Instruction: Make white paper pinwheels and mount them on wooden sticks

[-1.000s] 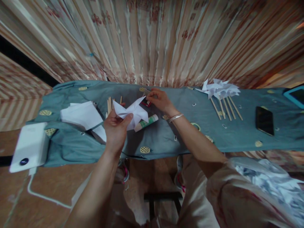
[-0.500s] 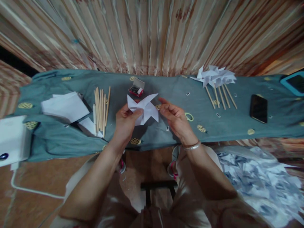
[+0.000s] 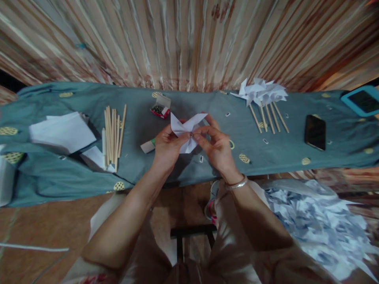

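Note:
My left hand (image 3: pixel 169 146) is closed on a white paper pinwheel (image 3: pixel 189 125), its thumb pressed near the folded centre. My right hand (image 3: pixel 217 149) meets that centre from the other side, thumb and index finger pinching a tiny pin (image 3: pixel 192 135) that hardly shows. Behind my left hand stands an open red-and-white box (image 3: pixel 160 111) full of small dark metal pins. A white tube with a green band (image 3: pixel 148 146), perhaps a glue stick, lies beside my left wrist, partly covered by the hand.
Wooden sticks (image 3: pixel 113 136) and white paper sheets (image 3: pixel 63 132) lie left on the green cloth (image 3: pixel 139 171). Finished pinwheels on sticks (image 3: pixel 263 94), a black phone (image 3: pixel 315 132) and a blue-framed device (image 3: pixel 363 100) lie right. A bag of folded paper (image 3: pixel 322 225) stands below.
My right hand has moved left to the pinwheel's centre, bringing the tiny pin against it. The view has shifted right, and the green-banded tube has come into sight beside my left hand.

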### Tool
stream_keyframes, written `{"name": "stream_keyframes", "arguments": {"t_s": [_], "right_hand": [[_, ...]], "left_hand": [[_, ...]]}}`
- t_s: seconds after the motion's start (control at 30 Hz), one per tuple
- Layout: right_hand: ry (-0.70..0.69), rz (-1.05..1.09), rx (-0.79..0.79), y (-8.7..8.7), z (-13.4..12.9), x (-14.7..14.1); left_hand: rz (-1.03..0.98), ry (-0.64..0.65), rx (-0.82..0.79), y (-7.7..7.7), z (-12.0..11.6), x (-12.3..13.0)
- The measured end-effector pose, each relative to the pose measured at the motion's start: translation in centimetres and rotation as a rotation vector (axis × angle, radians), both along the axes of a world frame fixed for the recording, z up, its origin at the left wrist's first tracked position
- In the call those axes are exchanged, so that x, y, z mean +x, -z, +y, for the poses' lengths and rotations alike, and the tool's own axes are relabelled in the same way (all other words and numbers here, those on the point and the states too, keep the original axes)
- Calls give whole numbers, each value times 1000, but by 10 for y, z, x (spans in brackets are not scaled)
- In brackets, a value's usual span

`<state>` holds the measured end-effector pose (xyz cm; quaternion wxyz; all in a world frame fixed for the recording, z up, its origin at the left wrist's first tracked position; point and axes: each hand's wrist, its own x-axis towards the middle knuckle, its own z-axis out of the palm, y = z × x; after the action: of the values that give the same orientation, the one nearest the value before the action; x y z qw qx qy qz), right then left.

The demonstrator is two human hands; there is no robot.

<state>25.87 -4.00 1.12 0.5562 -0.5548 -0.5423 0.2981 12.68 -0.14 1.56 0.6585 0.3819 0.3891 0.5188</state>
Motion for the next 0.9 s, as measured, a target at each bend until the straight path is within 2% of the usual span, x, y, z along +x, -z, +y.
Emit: {"name": "stream_keyframes", "arguments": {"t_s": [0.43,0.73,0.9], "right_hand": [[-5,22,22,-1,-1,10],[-46,41,31,-5,0,14],[-27,24,-14,1,3,17]], "left_hand": [[25,-37,42,-3,6,6],[73,-3,56,0,3,9],[109,43,93,2,-1,13]]}}
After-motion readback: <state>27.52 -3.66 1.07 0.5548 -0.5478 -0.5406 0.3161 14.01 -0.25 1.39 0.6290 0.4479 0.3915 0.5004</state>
